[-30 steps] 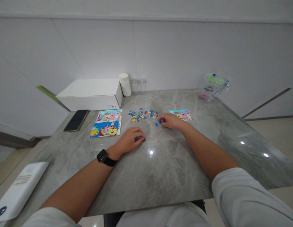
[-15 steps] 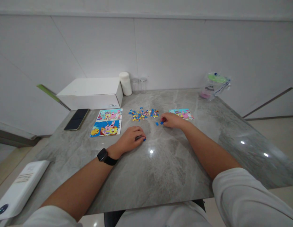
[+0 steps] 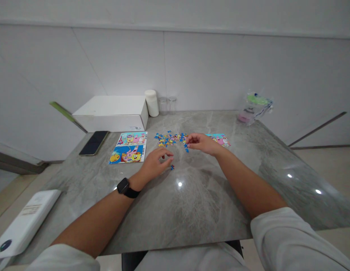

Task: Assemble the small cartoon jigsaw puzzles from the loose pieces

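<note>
- My left hand [image 3: 155, 162]: thumb and forefinger parted, nothing clamped between them; low over the grey table [image 3: 189, 210].
- Lone puzzle piece [image 3: 172, 167], blue with a touch of red: on the table, just beside my left thumb tip.
- My right hand [image 3: 202, 143]: fingers bent, thumb below the forefinger, at the near right edge of the pile; whether the tips are clamped on a piece I cannot tell.
- Blue puzzle pieces [image 3: 187, 150]: at my right fingertips, partly hidden by them.
- Pile of puzzle pieces [image 3: 169, 140], blue, yellow and pink: loose on the table, beyond and between my two hands.
- Small picture card [image 3: 224, 140], cartoon figures: flat behind my right hand, partly covered by it.
- Picture sheet [image 3: 128, 153], two cartoon panels, one above the other: flat, beyond my left hand and to its left.
- Black watch [image 3: 123, 186]: on my left wrist.
- Dark phone [image 3: 94, 143]: flat, left of the sheet.
- White box [image 3: 110, 122]: behind phone and sheet.
- White bottle [image 3: 151, 103]: upright at the box's right end, two clear jars [image 3: 172, 106] beside it.
- Clear plastic bag [image 3: 254, 109], green and pink contents: far right corner.
</note>
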Available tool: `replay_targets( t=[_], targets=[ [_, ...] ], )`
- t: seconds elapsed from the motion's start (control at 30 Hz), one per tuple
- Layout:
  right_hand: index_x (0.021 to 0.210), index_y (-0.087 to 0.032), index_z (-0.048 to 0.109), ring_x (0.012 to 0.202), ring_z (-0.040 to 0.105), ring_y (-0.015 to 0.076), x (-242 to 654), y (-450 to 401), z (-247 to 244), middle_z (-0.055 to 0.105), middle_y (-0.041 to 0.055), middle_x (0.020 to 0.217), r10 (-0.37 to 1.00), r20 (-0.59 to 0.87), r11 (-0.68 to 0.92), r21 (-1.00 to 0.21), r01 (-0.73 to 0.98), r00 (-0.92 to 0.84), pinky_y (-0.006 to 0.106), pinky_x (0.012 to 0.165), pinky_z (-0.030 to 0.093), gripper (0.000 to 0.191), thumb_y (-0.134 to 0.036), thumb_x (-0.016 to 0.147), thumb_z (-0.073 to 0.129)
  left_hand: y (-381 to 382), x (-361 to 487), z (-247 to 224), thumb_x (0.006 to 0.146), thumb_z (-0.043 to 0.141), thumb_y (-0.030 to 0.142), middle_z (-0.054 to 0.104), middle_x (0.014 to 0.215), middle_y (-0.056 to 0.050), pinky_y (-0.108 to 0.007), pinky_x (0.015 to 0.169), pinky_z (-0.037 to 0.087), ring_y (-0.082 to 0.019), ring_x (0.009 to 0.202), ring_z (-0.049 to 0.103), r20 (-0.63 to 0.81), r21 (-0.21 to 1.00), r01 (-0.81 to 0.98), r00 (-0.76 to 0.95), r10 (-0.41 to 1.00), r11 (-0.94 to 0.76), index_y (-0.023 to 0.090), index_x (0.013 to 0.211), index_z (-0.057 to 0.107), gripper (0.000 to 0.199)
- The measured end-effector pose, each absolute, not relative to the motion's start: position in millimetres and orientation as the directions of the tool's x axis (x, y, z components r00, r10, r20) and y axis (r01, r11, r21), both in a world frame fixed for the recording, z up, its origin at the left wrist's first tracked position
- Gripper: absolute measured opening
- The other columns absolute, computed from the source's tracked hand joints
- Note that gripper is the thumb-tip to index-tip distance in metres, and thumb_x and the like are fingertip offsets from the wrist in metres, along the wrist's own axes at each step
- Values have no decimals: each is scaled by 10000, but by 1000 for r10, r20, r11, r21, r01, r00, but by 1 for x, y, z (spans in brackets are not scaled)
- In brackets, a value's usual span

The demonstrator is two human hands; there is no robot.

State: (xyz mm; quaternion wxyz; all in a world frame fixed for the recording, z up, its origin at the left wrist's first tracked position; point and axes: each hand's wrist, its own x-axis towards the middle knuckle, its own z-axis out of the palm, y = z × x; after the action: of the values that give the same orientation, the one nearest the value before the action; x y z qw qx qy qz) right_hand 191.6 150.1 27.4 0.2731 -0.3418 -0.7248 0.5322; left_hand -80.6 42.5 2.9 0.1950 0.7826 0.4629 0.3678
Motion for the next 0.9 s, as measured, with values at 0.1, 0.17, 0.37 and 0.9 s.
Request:
replay_targets(
  t=[0.1, 0.17, 0.37, 0.9],
  targets=[
    [948, -204, 671, 749, 629, 137, 186, 142, 33, 695, -14, 818, 790, 38, 180, -968, 173, -612, 279, 733, 504, 334, -384, 729, 847, 49, -68, 20, 948, 668, 360, 745, 946, -23, -302, 748, 487, -168, 805, 623, 344, 715, 580, 196, 918, -392, 219, 997, 750, 170],
    [959, -209, 667, 731, 628, 137, 183, 140, 32, 689, -19, 789, 802, 47, 189, -966, 178, -596, 277, 711, 502, 345, -389, 733, 856, 56, -58, 27, 943, 668, 382, 748, 913, -19, -299, 735, 478, -161, 769, 615, 296, 733, 590, 171, 940, -338, 210, 969, 754, 194],
    [946, -216, 648, 716, 644, 150, 190, 133, 8, 697, -20, 765, 832, 39, 191, -957, 219, -554, 277, 678, 491, 357, -422, 736, 849, 83, -33, 9, 897, 702, 418, 756, 846, -27, -281, 668, 441, -156, 712, 604, 218, 752, 594, 187, 958, -287, 184, 889, 770, 244],
    [1205, -239, 662, 946, 675, 226, 198, 114, -28, 734, 87, 1089, 660, 549, 750, -528, 399, -513, 377, 811, 554, 281, -270, 926, 676, 95, -32, -23, 853, 628, 355, 666, 726, 7, -266, 683, 459, -144, 693, 587, 112, 916, 366, 167, 980, -167, 179, 763, 687, 207]
  ],
)
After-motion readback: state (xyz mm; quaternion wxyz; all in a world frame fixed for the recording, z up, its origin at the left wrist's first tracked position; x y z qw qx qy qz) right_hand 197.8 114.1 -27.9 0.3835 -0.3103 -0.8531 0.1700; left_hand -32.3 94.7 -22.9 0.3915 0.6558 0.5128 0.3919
